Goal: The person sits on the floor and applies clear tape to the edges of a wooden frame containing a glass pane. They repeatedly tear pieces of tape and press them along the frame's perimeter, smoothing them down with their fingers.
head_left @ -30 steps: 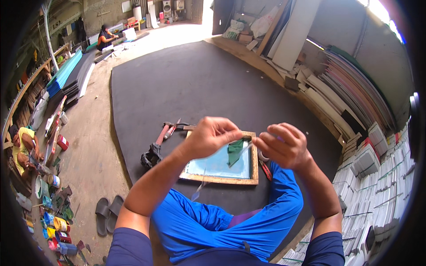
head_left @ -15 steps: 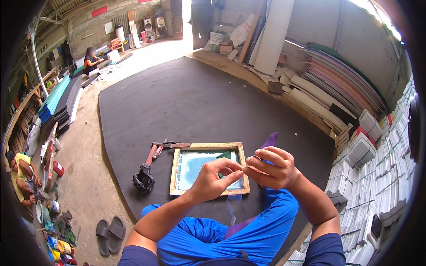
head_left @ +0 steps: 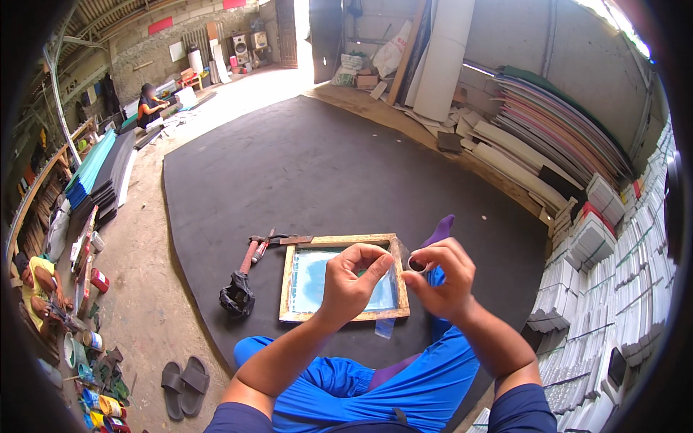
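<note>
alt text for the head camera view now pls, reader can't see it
A seated person's right hand holds a small roll, apparently tape; the left hand hovers over a wood-framed blue-and-white panel on a black mat. Tools lie by its left side.

No text legible for certain. Dark lettering-like marks on left side wall, too small to make out. White tin, yellow tin, lower left: print blurred. Red panels on back wall: any writing unreadable.

one tape roll, one wooden frame, two dark sandals.
</note>
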`<action>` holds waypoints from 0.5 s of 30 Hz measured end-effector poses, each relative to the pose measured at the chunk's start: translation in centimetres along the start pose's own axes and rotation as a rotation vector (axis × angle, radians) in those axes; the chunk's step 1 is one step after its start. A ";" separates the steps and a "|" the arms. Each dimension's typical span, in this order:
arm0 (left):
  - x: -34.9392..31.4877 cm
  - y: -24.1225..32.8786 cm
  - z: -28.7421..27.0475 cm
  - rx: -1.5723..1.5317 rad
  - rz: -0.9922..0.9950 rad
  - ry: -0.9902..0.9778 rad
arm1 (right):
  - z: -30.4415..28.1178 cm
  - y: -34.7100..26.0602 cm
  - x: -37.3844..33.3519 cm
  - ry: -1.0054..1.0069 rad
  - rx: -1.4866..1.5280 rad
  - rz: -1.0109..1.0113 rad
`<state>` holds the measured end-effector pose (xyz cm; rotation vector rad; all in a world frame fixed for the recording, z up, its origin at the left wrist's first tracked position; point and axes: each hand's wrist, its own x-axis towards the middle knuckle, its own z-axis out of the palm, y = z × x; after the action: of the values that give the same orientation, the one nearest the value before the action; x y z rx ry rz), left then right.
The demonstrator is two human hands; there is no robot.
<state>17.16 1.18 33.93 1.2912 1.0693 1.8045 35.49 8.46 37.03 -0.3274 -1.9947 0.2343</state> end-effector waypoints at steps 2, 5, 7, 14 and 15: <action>0.0 -0.1 0.6 0.068 0.061 0.040 | 1.4 -1.3 -0.5 0.000 0.122 0.220; 0.3 -0.3 1.0 0.077 0.082 0.040 | 3.2 -1.2 -1.1 0.048 0.261 0.415; 0.3 -0.5 1.0 0.005 0.031 0.043 | 3.7 -1.0 -1.2 0.067 0.254 0.416; 1.4 -0.1 -1.2 -0.054 -0.057 -0.115 | 2.8 -0.4 -0.2 -0.048 0.220 0.430; 1.5 0.0 -1.5 -0.067 -0.086 -0.120 | 2.3 -0.2 0.0 -0.089 0.252 0.506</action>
<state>15.32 2.18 34.29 1.2770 0.9763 1.6632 33.38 8.18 36.11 -0.6640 -1.9125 0.8233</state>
